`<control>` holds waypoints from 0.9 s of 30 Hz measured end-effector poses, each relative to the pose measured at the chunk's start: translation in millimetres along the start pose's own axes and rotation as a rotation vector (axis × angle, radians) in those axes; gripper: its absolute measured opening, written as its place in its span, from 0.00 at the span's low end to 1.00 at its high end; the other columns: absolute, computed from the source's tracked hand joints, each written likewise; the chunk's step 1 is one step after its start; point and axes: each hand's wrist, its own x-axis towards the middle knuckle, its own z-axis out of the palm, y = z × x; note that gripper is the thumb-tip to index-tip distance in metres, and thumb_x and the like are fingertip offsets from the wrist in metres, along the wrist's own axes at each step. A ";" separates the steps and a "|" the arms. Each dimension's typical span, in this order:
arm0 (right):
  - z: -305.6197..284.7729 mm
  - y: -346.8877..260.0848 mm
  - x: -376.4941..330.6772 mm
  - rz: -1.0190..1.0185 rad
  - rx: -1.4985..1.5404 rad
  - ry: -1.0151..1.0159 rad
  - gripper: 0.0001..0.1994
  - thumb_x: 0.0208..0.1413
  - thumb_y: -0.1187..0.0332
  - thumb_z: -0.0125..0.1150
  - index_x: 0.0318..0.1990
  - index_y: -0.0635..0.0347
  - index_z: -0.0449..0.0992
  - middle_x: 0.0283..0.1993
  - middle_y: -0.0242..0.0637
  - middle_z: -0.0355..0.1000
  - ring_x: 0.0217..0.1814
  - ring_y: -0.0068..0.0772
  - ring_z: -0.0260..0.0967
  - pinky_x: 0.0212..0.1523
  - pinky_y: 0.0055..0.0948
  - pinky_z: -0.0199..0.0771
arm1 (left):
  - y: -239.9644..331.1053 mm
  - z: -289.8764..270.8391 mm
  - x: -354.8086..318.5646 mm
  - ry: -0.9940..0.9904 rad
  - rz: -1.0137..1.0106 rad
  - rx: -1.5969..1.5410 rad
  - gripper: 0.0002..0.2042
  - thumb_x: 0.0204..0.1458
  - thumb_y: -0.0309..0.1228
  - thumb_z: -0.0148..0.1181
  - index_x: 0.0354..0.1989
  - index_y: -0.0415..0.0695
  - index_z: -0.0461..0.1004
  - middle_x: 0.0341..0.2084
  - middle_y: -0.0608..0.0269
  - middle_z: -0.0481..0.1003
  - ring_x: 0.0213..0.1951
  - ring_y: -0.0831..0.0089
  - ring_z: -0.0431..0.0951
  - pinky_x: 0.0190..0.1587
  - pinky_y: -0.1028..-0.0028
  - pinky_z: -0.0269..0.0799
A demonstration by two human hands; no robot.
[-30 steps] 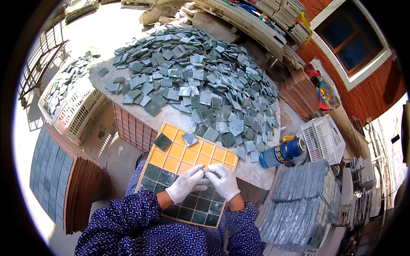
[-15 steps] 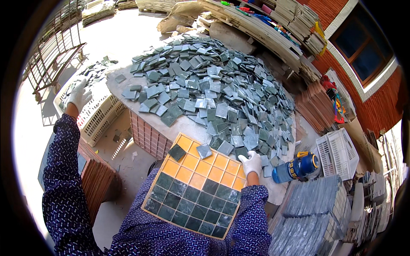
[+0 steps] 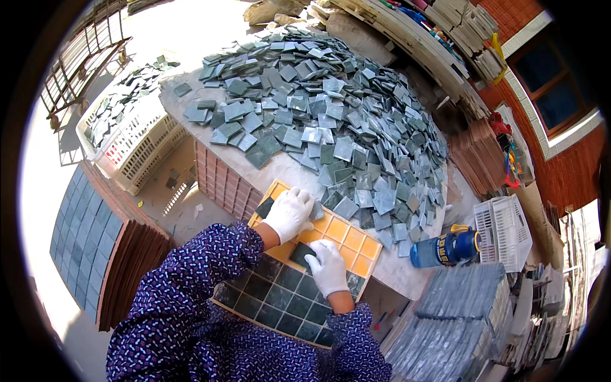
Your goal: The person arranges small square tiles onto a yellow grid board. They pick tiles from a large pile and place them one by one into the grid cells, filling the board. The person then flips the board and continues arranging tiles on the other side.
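Observation:
An orange grid tray (image 3: 347, 232) lies on my lap against the table edge, its near rows filled with dark green tiles (image 3: 280, 299). My left hand (image 3: 289, 213), in a white glove, rests knuckles up on the tray's far left cells, with a grey-green tile (image 3: 316, 210) showing at its fingertips. My right hand (image 3: 328, 267), also gloved, has its fingers on a dark green tile (image 3: 300, 253) at the edge of the filled rows. A big heap of loose grey-green tiles (image 3: 331, 108) covers the table just beyond the tray.
A white plastic basket (image 3: 127, 143) with tiles stands at the left, above stacked tile sheets (image 3: 83, 242). A blue bottle (image 3: 445, 248) lies right of the tray, next to a white crate (image 3: 503, 229). Stacks of grey sheets (image 3: 458, 318) fill the lower right. Bricks (image 3: 223, 181) support the table.
Half a second ago my left arm stretched out to the white basket and my right hand was at the heap's edge. Both hands are now back on the tray.

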 end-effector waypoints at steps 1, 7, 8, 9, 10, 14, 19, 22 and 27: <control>3.4 -1.7 -2.9 -0.048 -0.040 0.031 0.15 0.50 0.66 0.63 0.46 0.56 0.75 0.49 0.43 0.71 0.50 0.47 0.70 0.49 0.38 0.71 | -5.3 0.4 -1.7 0.003 0.017 -0.008 0.27 0.36 0.39 0.70 0.47 0.42 0.70 0.42 0.55 0.71 0.47 0.55 0.71 0.48 0.62 0.69; 3.3 -8.1 -13.1 -0.026 0.005 -0.082 0.18 0.49 0.64 0.66 0.47 0.59 0.74 0.47 0.43 0.70 0.45 0.45 0.71 0.46 0.37 0.73 | -26.5 -35.0 -33.3 0.077 0.003 -0.411 0.19 0.47 0.37 0.64 0.45 0.39 0.72 0.37 0.55 0.74 0.40 0.62 0.75 0.42 0.66 0.73; -0.9 -10.4 -13.2 -0.019 0.058 -0.098 0.19 0.49 0.63 0.66 0.48 0.59 0.74 0.46 0.44 0.70 0.43 0.44 0.72 0.45 0.37 0.73 | -28.1 -37.6 -46.5 -0.011 -0.095 -0.678 0.17 0.51 0.38 0.62 0.43 0.37 0.73 0.35 0.56 0.75 0.38 0.66 0.76 0.40 0.69 0.73; -3.9 -12.1 -10.4 0.008 0.139 -0.081 0.19 0.49 0.63 0.66 0.49 0.60 0.73 0.44 0.44 0.71 0.36 0.41 0.73 0.40 0.35 0.74 | -28.2 -36.4 -57.7 -0.150 -0.283 -1.184 0.16 0.59 0.39 0.54 0.41 0.36 0.73 0.34 0.59 0.75 0.35 0.73 0.76 0.37 0.73 0.73; -10.3 -15.8 -8.2 0.038 0.168 -0.092 0.19 0.50 0.65 0.64 0.50 0.60 0.73 0.44 0.42 0.71 0.32 0.36 0.72 0.37 0.32 0.74 | -26.7 -40.0 -68.4 -0.294 -0.536 -1.603 0.16 0.61 0.40 0.51 0.41 0.37 0.73 0.34 0.59 0.76 0.35 0.71 0.77 0.37 0.73 0.74; -12.8 -17.6 0.1 0.151 0.368 0.052 0.16 0.53 0.71 0.61 0.50 0.64 0.73 0.44 0.38 0.72 0.30 0.24 0.69 0.34 0.25 0.72 | -18.5 -40.3 -91.0 -0.314 -0.659 -1.979 0.15 0.61 0.37 0.51 0.49 0.39 0.70 0.37 0.57 0.76 0.34 0.69 0.78 0.34 0.75 0.76; -21.0 -36.0 15.0 0.273 0.700 -0.059 0.15 0.56 0.73 0.57 0.51 0.67 0.72 0.45 0.37 0.75 0.34 0.22 0.70 0.38 0.23 0.71 | -18.1 -36.4 -97.0 -0.350 -0.625 -1.880 0.15 0.62 0.38 0.50 0.48 0.38 0.70 0.35 0.57 0.77 0.35 0.70 0.79 0.34 0.75 0.76; -8.6 -36.9 24.7 0.242 0.675 -0.097 0.14 0.56 0.72 0.58 0.49 0.67 0.74 0.45 0.39 0.76 0.38 0.28 0.74 0.40 0.26 0.73 | -16.7 -33.5 -97.3 -0.329 -0.608 -1.529 0.16 0.61 0.37 0.51 0.45 0.36 0.74 0.32 0.57 0.78 0.33 0.72 0.79 0.35 0.77 0.74; 8.4 -24.0 42.1 0.063 0.263 -0.094 0.11 0.52 0.69 0.60 0.43 0.60 0.77 0.42 0.45 0.77 0.44 0.42 0.75 0.46 0.33 0.73 | -41.8 -34.9 -107.9 0.196 -0.376 -0.893 0.12 0.56 0.29 0.53 0.43 0.34 0.76 0.33 0.56 0.78 0.35 0.71 0.77 0.41 0.73 0.72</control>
